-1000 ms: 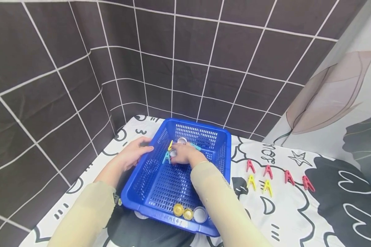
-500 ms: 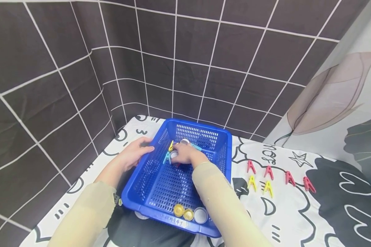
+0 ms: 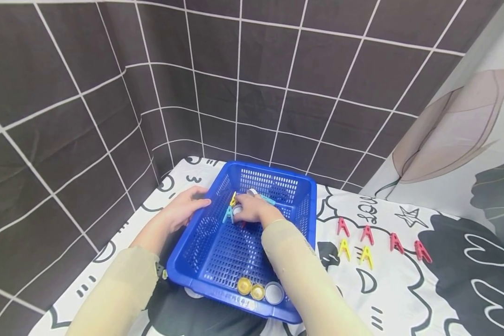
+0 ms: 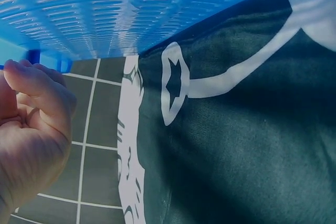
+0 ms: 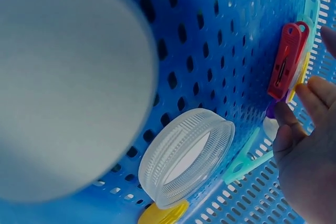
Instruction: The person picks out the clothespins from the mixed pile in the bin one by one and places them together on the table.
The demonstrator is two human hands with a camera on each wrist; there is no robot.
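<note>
Taking the basket's middle as the clock's centre, the left hand (image 3: 184, 208) is at ten o'clock, thumb and fingertips at the rim of the blue basket (image 3: 215, 291); I cannot tell whether its grip is clamped there. The basket stands on a cloth-covered tabletop (image 3: 353, 298). Inside it, at eleven o'clock, a turquoise clip (image 3: 228, 214) leans near the left wall, with a yellow clip (image 3: 233, 199) just above and a white cap (image 3: 237, 210) beside them. Two gold caps (image 3: 244, 286) sit side by side at six. The right hand (image 3: 253, 207) reaches in at twelve, its thumb and fingers spread about the white cap; whether its grip is together on anything I cannot tell. A red clip (image 5: 286, 64) lies close by its fingers. A second turquoise clip (image 3: 268, 199) is at one o'clock, and a white lid (image 3: 274, 293) at five, just beside the gold caps. Outside, towards three o'clock, two yellow clips (image 3: 366, 257) lie below a row of four red clips (image 3: 367, 234).
</note>
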